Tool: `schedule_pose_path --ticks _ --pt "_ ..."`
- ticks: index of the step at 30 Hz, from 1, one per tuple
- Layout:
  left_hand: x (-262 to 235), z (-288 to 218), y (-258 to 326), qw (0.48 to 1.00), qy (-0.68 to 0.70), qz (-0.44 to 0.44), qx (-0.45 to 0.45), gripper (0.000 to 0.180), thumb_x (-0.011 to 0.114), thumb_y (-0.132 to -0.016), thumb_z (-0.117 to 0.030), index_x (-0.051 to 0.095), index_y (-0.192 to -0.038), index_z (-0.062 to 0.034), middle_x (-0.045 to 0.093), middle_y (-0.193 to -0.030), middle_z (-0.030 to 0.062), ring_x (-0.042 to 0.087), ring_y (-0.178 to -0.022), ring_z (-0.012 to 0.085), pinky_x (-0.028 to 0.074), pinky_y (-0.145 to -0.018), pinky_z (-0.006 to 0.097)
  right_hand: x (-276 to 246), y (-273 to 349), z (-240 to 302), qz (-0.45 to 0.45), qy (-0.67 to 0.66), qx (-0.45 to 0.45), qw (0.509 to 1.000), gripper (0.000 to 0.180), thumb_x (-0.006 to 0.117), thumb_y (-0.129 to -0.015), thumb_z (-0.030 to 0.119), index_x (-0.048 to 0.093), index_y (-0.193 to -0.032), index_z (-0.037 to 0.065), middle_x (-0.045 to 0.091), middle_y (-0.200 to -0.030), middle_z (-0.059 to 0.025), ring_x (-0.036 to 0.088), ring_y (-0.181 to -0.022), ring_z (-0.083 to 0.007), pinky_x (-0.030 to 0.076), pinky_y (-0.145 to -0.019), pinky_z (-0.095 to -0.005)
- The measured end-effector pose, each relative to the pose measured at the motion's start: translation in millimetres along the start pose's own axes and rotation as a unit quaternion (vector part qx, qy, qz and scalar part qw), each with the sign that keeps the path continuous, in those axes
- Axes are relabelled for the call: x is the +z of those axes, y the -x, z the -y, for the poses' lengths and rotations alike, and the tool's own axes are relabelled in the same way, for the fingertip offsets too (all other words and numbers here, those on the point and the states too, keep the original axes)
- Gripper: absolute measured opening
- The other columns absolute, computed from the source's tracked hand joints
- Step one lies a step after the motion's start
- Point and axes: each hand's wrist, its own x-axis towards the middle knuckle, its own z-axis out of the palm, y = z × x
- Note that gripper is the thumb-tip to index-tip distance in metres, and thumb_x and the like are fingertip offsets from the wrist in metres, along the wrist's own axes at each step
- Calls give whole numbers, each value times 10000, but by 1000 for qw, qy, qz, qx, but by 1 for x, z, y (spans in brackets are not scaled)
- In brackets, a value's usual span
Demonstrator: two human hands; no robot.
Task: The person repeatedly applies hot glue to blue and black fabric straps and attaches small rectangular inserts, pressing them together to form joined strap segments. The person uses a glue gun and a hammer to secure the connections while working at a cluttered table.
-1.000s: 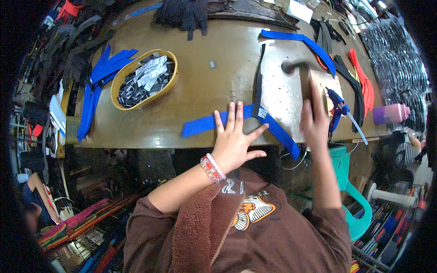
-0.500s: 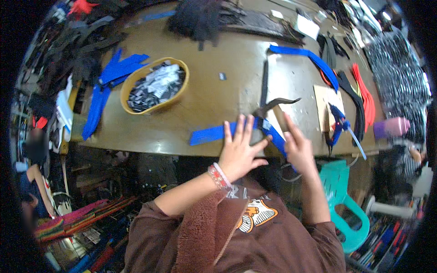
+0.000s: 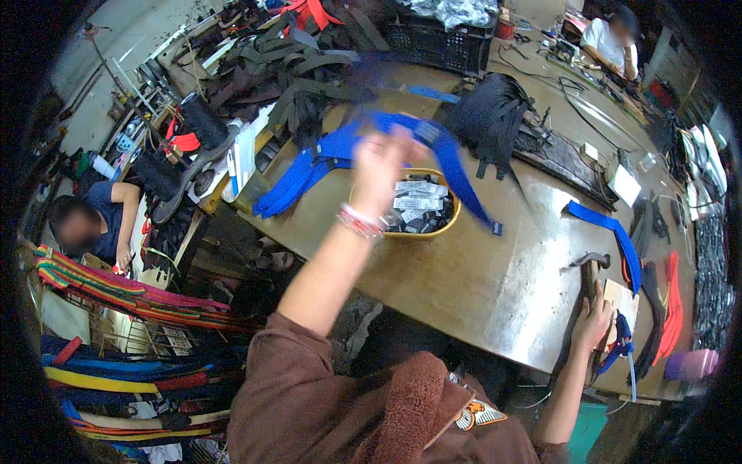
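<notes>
My left hand (image 3: pixel 380 166) is raised over the far left of the table, blurred by motion, with its fingers closed on a blue strap (image 3: pixel 456 166). The strap arches to the right and hangs down to a small dark tag at its end. Behind and left of the hand lies a pile of blue straps (image 3: pixel 297 182). Just beneath is a yellow oval basket (image 3: pixel 442 230) of small black and white labels. At the table's right, my right hand (image 3: pixel 591 321) is closed round the handle of a hammer (image 3: pixel 591 261) with a dark curved head.
Beside my right hand are a blue glue gun (image 3: pixel 621 340), a pale board (image 3: pixel 622 298) and another blue strap (image 3: pixel 610 220). Black strips (image 3: pixel 487 116) are heaped at the back, red strips (image 3: pixel 668 309) at the right. Two other people sit at the far left and far right.
My left hand has lifted the blue strap off the table and carried it left, toward the pile. My right hand has shifted right with the hammer. The view has swung left.
</notes>
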Motion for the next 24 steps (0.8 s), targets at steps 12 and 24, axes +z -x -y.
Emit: schedule_pose_path --ticks 12,24 --pt "-88 38 -35 837 481 -225 -131 243 538 -906 -76 516 -1112 52 598 -1021 157 591 -949 231 553 -814 341 -1 0 11 5 38 23 999 578 669 -786 136 485 -1328 223 549 -924 -111 556 -839 -303 444 -720 -419" --pt "145 104 -106 773 -605 188 -22 280 726 -772 -239 689 -838 30 656 -885 249 660 -856 357 540 -763 417 -5 -3 19 9 36 48 998 480 685 -757 156 565 -1222 174 540 -873 -82 534 -833 -268 436 -715 -403"
